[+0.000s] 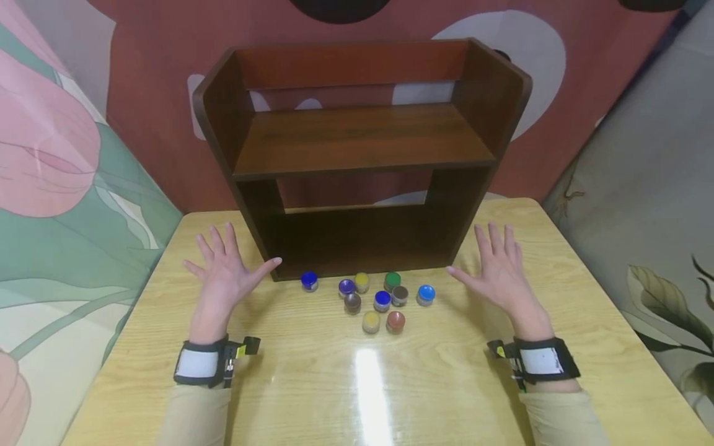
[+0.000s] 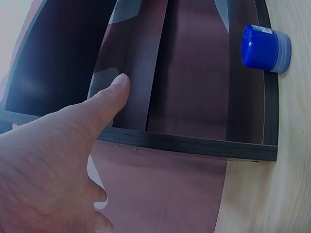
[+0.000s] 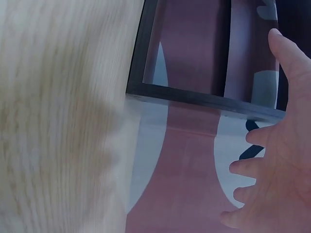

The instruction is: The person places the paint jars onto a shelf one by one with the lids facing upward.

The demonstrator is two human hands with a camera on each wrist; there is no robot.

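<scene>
Both hands are held with fingers spread and nothing in them. My left hand (image 1: 223, 282) is at the left of the dark brown wooden shelf (image 1: 362, 139), its thumb pointing toward the shelf's lower left corner. On the other side, my right hand (image 1: 502, 275) has its thumb toward the lower right corner. Between them, small lidded jars stand in front of the shelf: a dark blue jar (image 1: 309, 281) nearest the left hand, a light blue jar (image 1: 426, 295) nearest the right, a green jar (image 1: 392, 281), a red jar (image 1: 395, 322) and several others. The left wrist view shows one blue-lidded jar (image 2: 265, 48) beside the shelf edge.
The shelf has two levels and stands upright at the back of the light wooden table (image 1: 312, 384). A reddish patterned cloth (image 1: 150, 124) hangs behind it. Floral cloth (image 1: 50, 136) lines the left side, and grey leaf-patterned cloth (image 1: 641, 186) the right.
</scene>
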